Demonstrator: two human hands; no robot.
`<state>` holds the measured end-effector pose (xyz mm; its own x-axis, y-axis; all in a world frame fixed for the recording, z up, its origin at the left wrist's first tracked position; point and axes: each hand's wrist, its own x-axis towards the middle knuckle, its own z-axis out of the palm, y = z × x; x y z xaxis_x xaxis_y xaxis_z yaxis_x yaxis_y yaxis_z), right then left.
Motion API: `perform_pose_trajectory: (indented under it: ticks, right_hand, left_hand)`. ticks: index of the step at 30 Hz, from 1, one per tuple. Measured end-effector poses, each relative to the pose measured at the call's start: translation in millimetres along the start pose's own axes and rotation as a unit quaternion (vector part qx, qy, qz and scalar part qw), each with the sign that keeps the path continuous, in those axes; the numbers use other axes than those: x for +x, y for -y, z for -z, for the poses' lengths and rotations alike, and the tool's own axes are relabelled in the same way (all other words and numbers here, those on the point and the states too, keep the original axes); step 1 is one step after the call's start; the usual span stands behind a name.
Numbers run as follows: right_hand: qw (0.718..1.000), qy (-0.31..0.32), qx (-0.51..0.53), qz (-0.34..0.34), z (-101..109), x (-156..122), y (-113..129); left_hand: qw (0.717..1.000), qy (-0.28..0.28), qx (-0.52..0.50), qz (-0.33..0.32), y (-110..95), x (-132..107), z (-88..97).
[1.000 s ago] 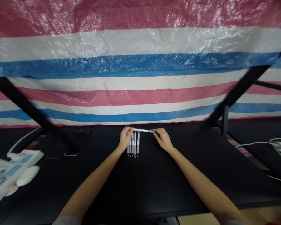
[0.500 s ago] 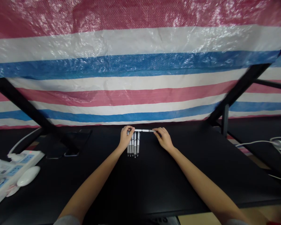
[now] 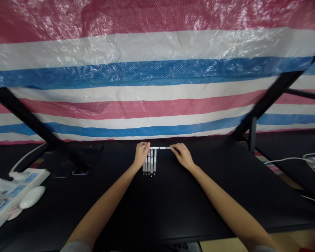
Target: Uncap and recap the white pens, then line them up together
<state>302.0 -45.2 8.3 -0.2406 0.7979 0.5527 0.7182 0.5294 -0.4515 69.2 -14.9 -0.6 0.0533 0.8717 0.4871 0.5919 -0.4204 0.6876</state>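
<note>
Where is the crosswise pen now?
Head view, near the centre: the crosswise pen spans from the left hand to the right hand, at the upper ends of the lined-up pens.

On the black tabletop (image 3: 178, 210), a row of slim grey-and-white pens (image 3: 151, 163) lies before a crosswise slim grey-and-white pen (image 3: 162, 147), a long white plastic power strip (image 3: 16, 190) far to their left, a red-white-and-blue striped plastic sheet (image 3: 147, 109) behind.

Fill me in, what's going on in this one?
A person's left hand and right hand hold a white-and-gray pen by its two ends, crosswise at the far ends of a row of similar pens. The row lies side by side on the black table, partly hidden by the left hand. Whether the held pen touches the row is hard to tell.
</note>
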Motion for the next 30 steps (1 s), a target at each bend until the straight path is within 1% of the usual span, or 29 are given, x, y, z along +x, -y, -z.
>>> perform_pose_trajectory:
  ticks: [3,6,10,14,21,28,30]
  right_hand:
    - [1.0,0.0,0.0,-0.007,0.4,0.0,0.2]
    - [1.0,-0.012,0.002,-0.023,0.7,0.4,-0.6]
    - [0.999,-0.026,0.013,-0.041,0.0,0.9,-2.7]
    - [0.999,-0.023,0.022,-0.033,-1.7,0.6,-4.5]
    - [0.999,-0.033,0.027,-0.018,-3.9,0.0,-7.5]
    - [0.999,-0.031,0.033,-0.011,-2.8,0.4,-5.8]
    - [0.999,-0.033,0.032,-0.013,-2.7,0.4,-5.8]
  left_hand:
    - [1.0,-0.004,0.017,0.014,1.0,0.4,-0.5]
    - [0.999,-0.021,0.013,0.029,-0.3,0.3,-0.2]
    - [0.999,-0.017,-0.03,0.013,-1.4,-0.1,-0.2]
    - [0.998,-0.022,-0.054,-0.007,1.1,0.1,-1.8]
    - [0.999,-0.028,-0.008,-0.024,4.6,0.9,-2.7]
    - [1.0,-0.012,0.022,-0.001,4.3,0.8,-1.5]
    - [1.0,-0.018,0.017,0.012,2.9,0.7,-1.4]
